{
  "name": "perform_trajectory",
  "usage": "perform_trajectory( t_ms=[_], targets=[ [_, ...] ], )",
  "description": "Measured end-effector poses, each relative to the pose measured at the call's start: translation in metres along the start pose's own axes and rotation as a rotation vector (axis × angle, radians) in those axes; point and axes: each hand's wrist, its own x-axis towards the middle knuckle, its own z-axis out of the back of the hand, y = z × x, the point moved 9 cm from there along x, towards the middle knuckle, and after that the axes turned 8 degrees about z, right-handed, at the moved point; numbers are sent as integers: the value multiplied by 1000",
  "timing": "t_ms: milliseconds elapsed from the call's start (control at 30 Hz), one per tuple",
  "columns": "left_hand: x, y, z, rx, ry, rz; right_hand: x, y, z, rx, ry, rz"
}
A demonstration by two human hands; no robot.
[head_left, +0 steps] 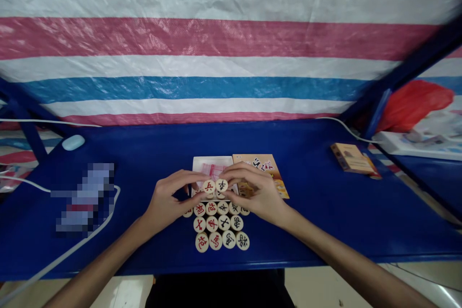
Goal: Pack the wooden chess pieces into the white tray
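"So, what is the left hand (169,199) doing?"

"Its fingers pinch the red-marked piece (209,186), thumb below and fingertip above, with the character facing up towards the camera."

"And the right hand (258,192)?"

"Its fingers are closed the same way on the black-marked piece (221,185), right beside the red one. Both are over the near part of the white tray (197,160). I can't tell whether they touch the pieces partly hidden beneath."

"What's around them?"

"More round pieces (212,224) lie in rows on the blue bench (306,178), nearer the person than the tray. The two nearest rows have four each, red characters on the left, black on the right; the hands partly cover the next row. A printed box panel (279,184) lies just right of the tray, and a small carton (349,156) sits well apart, farther right."
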Motion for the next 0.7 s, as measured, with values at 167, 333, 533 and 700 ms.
perform_trajectory(
  t_ms=[167,333,533,700],
  targets=[
    [1,0,0,7,-2,5,2,4,1,-69,8,35],
    [2,1,-1,17,-5,11,3,5,1,-77,14,35],
    [3,-2,0,4,-11,-4,2,4,2,-99,18,41],
    [6,-6,0,42,-4,-10,1,1,1,-139,37,39]
  ],
)
